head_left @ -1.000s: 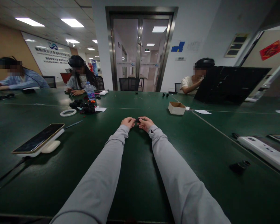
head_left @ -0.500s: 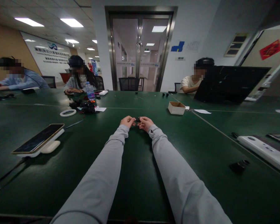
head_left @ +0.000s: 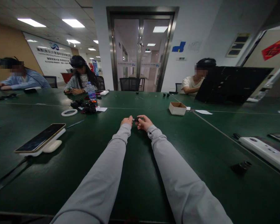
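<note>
Head cam, fwd-down over green table (head_left: pixel 200 149)

I sit at a green table (head_left: pixel 60 174); glass doors (head_left: pixel 140 49) stand at top centre, ceiling lights (head_left: pixel 71 22) upper left.

Ceiling panels (head_left: pixel 72 22) bright, room evenly lit. Table (head_left: pixel 200 140) dark green, soft sheen near far edge. Faint shadows under sleeves. Wide-angle bend at edges, door (head_left: pixel 140 49) straight. Focus sharp, faces pixelated.

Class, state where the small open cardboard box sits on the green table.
In the head view, the small open cardboard box sits on the green table, beyond and to the right of the right hand, near white paper sheets.
</note>
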Demonstrator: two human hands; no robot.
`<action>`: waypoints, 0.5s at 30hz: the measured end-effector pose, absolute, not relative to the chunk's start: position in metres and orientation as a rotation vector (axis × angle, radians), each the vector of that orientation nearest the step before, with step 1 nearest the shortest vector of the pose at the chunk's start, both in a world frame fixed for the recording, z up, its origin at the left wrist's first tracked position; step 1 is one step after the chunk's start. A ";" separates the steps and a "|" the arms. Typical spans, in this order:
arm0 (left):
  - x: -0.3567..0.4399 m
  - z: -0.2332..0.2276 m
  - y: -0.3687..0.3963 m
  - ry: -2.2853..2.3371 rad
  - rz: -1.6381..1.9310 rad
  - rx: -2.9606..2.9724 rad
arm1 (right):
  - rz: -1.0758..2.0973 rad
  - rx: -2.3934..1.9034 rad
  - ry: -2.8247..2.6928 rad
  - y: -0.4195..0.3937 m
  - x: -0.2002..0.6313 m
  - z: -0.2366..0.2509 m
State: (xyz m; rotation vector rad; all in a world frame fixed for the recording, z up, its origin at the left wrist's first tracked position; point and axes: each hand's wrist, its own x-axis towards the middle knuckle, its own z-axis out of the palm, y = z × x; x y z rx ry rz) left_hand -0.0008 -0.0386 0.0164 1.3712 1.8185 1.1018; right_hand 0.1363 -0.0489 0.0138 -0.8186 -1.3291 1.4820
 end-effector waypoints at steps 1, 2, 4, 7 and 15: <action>-0.001 0.016 -0.036 1.800 1.107 1.330 | 1.468 -0.810 -1.348 -0.049 0.135 0.014; -0.002 0.015 -0.033 1.781 1.113 1.292 | 1.453 -0.801 -1.365 -0.050 0.135 0.015; -0.003 0.014 -0.030 1.738 1.138 1.224 | 1.425 -0.786 -1.400 -0.050 0.133 0.017; -0.004 0.015 -0.032 1.639 1.214 1.199 | 1.389 -0.787 -1.429 -0.049 0.131 0.018; -0.005 0.017 -0.048 1.320 1.264 1.322 | 1.427 -0.849 -1.276 -0.042 0.138 0.009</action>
